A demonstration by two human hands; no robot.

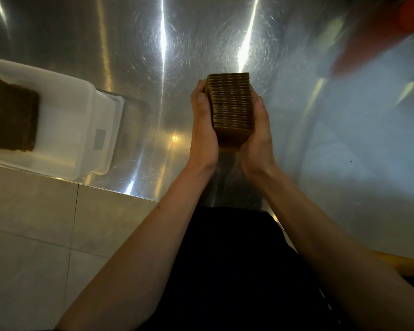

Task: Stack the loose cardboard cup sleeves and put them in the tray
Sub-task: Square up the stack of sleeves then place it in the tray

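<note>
A thick stack of brown cardboard cup sleeves [232,103] is held edge-up above the steel table, squeezed between my two palms. My left hand [202,130] presses its left side, thumb along the edge. My right hand [258,137] presses the right side and cups it from below. A white plastic tray [81,130] sits at the left, on the table's near edge. Inside it lies another brown stack of sleeves [14,115], partly cut off by the frame.
The stainless steel table [153,68] stretches ahead with bright glare streaks. Its front edge runs diagonally over a tiled floor [34,235]. A blurred person in orange and pale blue [380,56] stands at the upper right. A yellow object [406,266] peeks in lower right.
</note>
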